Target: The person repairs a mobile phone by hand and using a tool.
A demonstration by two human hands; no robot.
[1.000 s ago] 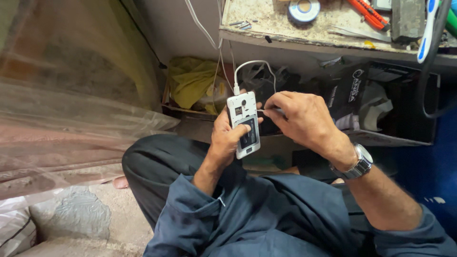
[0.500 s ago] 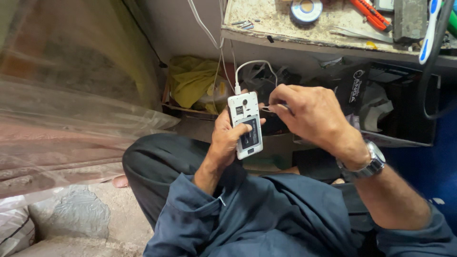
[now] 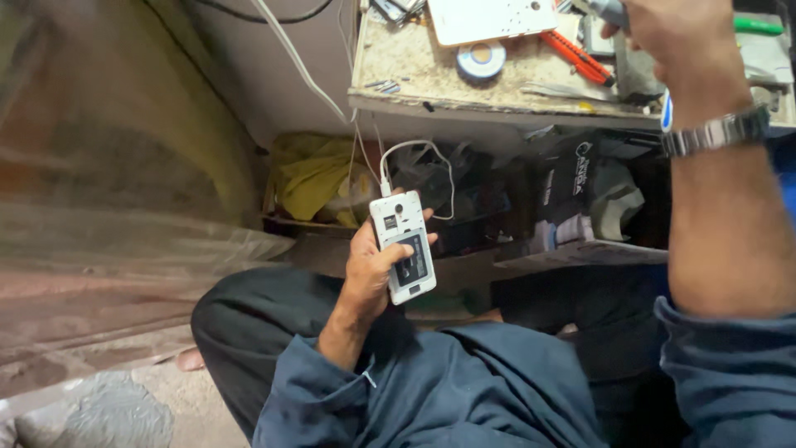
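Observation:
My left hand (image 3: 371, 264) grips a white phone (image 3: 402, 246) with its back cover off, held over my lap with the open back facing up. A white cable (image 3: 414, 153) is plugged into the phone's top end and loops upward. My right hand (image 3: 676, 33) is raised over the workbench (image 3: 431, 83) at the top right, a metal watch (image 3: 717, 131) on its wrist. Its fingers are closed around a small grey object (image 3: 609, 10) that is mostly cut off by the frame edge.
On the workbench lie a white phone back cover (image 3: 489, 18), a roll of tape (image 3: 481, 60), a red-handled tool (image 3: 576, 56) and small parts. Below it a shelf holds a yellow cloth (image 3: 311, 174) and dark bags (image 3: 580, 195). Plastic sheeting (image 3: 108, 191) hangs at left.
My right hand has left the phone and risen to the workbench at the top right. My left hand still holds the phone in the same place.

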